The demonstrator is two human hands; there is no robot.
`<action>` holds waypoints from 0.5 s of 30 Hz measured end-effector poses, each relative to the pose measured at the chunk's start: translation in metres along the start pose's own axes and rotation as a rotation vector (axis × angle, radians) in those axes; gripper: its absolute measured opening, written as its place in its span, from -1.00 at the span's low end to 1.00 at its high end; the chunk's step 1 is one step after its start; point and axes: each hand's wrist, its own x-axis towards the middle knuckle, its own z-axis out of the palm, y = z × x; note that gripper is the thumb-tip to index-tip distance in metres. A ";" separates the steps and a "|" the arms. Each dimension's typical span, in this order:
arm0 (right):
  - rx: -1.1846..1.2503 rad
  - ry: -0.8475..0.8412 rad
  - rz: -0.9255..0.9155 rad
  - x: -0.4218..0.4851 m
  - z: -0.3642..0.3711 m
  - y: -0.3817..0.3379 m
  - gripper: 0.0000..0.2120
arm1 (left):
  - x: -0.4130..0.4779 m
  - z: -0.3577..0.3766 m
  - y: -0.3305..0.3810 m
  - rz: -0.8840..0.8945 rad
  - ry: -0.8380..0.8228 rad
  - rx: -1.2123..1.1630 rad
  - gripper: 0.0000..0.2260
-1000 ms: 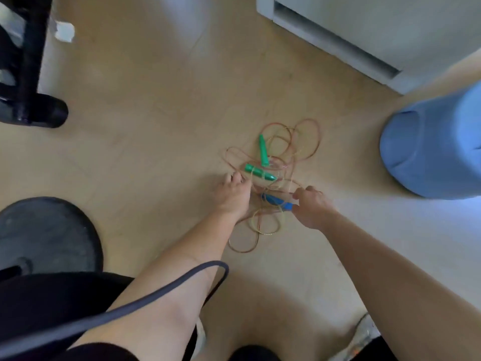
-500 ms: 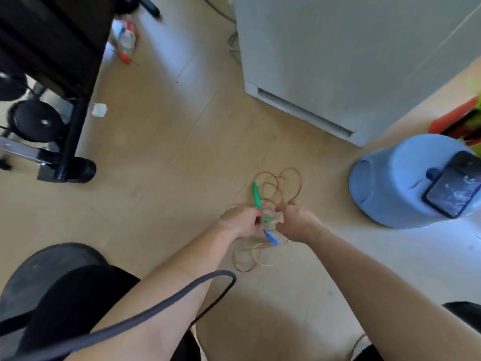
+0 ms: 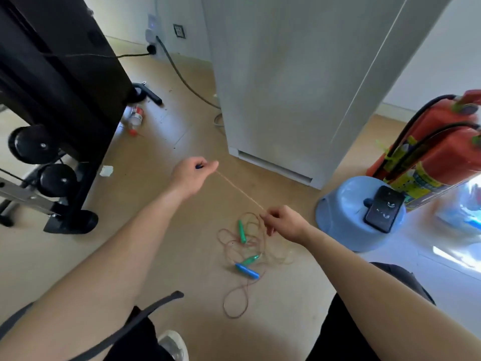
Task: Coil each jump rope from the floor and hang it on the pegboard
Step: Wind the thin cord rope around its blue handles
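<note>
My left hand (image 3: 191,177) is up off the floor, fingers curled tight, thumb and forefinger nipping the thin tan cord (image 3: 238,190). A sliver of dark blue (image 3: 198,166) peeks out of that fist, too little showing to say what it is. The cord runs straight and taut, down and across to my right hand (image 3: 285,224), which pinches it between thumb and fingertips with the other fingers curled under.

Right below that hand, the tangle of jump ropes (image 3: 273,257) lies on the wooden floor (image 3: 161,230). One green handle (image 3: 242,231) lies pointing away from me and the second green handle (image 3: 250,260) lies slanted beneath it. Just beside that, a blue handle (image 3: 247,271) lies nearly touching it. One reddish loop (image 3: 226,299) trails toward my feet.

Off to my right there's an upturned blue basin (image 3: 341,212) with a phone (image 3: 384,212) on top, and red fire extinguishers (image 3: 437,152) behind it. A white cabinet (image 3: 286,87) stands ahead, a black rack (image 3: 65,74) on my left.
</note>
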 end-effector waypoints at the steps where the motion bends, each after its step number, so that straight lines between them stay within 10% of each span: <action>1: 0.007 0.039 -0.013 -0.007 -0.004 -0.006 -0.63 | -0.007 -0.014 -0.003 -0.016 0.070 0.002 -0.61; 6: -0.095 0.233 -0.185 -0.032 -0.021 -0.069 -0.80 | -0.047 -0.040 -0.010 -0.118 0.023 0.254 -0.74; 15: -0.193 0.165 -0.446 -0.058 -0.042 -0.110 -0.84 | -0.091 0.001 0.038 0.310 -0.180 0.007 -0.80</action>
